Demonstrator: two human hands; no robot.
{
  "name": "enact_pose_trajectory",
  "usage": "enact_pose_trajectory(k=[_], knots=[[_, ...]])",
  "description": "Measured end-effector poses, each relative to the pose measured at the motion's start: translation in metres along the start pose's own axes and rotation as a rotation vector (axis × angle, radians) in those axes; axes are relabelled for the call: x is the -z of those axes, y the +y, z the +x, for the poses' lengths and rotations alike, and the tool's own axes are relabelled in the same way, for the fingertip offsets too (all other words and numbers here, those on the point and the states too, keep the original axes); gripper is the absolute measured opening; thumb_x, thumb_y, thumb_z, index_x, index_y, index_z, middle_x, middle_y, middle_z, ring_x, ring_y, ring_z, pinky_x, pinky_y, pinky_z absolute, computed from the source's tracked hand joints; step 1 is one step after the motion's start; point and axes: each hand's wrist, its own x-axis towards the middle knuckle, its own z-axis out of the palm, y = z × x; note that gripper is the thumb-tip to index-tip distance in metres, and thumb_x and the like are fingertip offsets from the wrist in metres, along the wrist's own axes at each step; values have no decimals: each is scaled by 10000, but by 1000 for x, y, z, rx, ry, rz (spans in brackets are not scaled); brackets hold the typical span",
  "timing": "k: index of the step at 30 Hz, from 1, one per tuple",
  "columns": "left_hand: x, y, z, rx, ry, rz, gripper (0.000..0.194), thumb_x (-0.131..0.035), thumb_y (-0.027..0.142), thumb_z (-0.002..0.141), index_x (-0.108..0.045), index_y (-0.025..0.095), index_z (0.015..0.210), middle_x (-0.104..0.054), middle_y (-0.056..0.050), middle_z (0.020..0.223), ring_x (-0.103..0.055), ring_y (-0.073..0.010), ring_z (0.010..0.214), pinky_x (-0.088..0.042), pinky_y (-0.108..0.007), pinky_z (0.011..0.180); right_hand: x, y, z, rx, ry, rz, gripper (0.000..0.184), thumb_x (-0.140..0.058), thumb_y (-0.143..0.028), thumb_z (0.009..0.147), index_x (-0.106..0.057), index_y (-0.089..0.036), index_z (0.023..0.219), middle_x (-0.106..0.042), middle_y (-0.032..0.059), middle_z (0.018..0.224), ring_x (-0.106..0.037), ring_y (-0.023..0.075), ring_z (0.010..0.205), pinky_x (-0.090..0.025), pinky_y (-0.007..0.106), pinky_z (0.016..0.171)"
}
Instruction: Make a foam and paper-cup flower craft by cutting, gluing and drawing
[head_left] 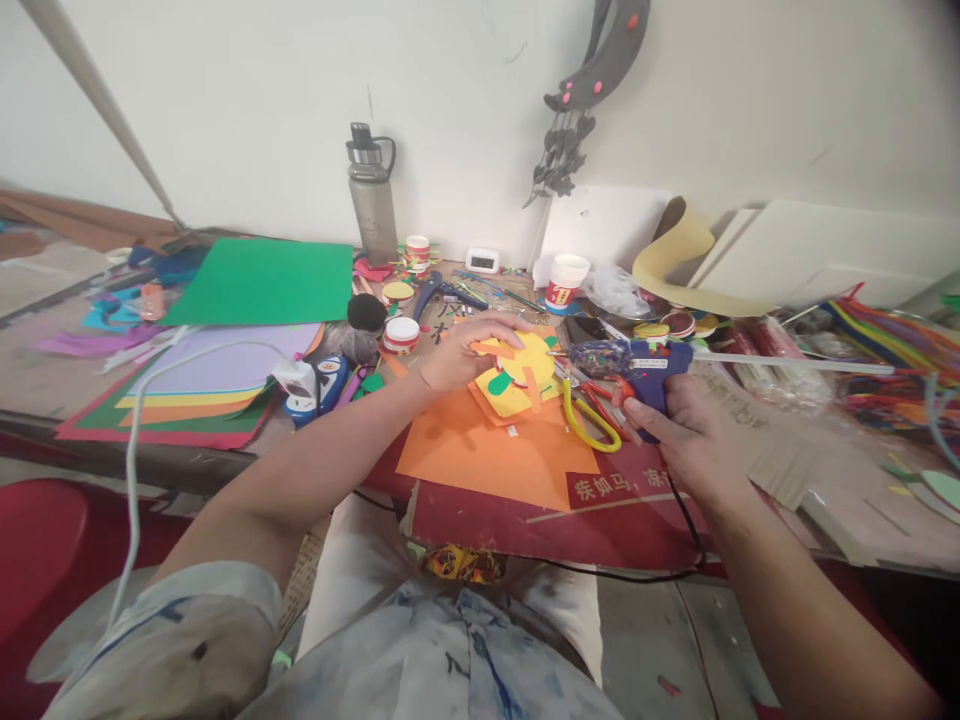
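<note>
My left hand (pixel 484 345) is closed on a round yellow paper craft piece (pixel 531 358), which has orange strips and green leaf shapes around its edge. In my right hand (pixel 679 430) is a blue hot glue gun (pixel 660 368) with an orange trigger, its fingers wrapped round the handle. A long clear glue stick (pixel 795 363) sticks out of the gun's rear. The nozzle points left, at the right edge of the yellow piece; I cannot tell whether they touch. Beneath them lie smaller yellow-orange papers and an orange sheet (pixel 465 450). Yellow-handled scissors (pixel 589 425) rest beside the sheet.
A grey water bottle (pixel 373 205) stands at the back near the wall, with a paper cup (pixel 565 282) to its right. A green sheet (pixel 266 280) and stacked coloured papers are on the left. A white cable (pixel 135 470) hangs over the left edge; colourful pipe cleaners (pixel 900 340) lie right.
</note>
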Motion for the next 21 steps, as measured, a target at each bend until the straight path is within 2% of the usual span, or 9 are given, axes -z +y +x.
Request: enact_pose_trajectory(k=[5,12,17,21], knots=[[0,2,0,11,-1,15,235,-750,463,1007,-816,268,1121,-824,-125,1300,-788,-242,1211,-617,-431,1044,1,3,-1,12,11,-22,387,-853,-403,815,-498,-268,890,-611,-31,856,-460,106,592,-436,279,515],[1,2,0,-6,2,-12,322,-739,548,994,-821,277,1146,-820,-138,1297,-786,-255,1212,-617,-431,1046,1,1,-2,10,9,-32,399,-849,-403,810,-479,-270,876,-617,-31,868,-480,110,590,-447,284,517],[1,2,0,34,11,-38,343,-759,580,967,-830,280,1116,-821,-134,1291,-783,-264,1211,-609,-440,1050,1,1,-2,-8,31,-35,361,-852,-409,800,-549,-267,936,-640,-27,891,-493,112,596,-466,288,538],[0,2,0,-6,20,-34,327,-751,558,981,-826,285,1145,-822,-132,1288,-785,-255,1212,-612,-426,1041,0,-1,-2,-9,26,-39,368,-859,-430,800,-564,-272,953,-612,-41,807,-481,121,578,-458,291,531]])
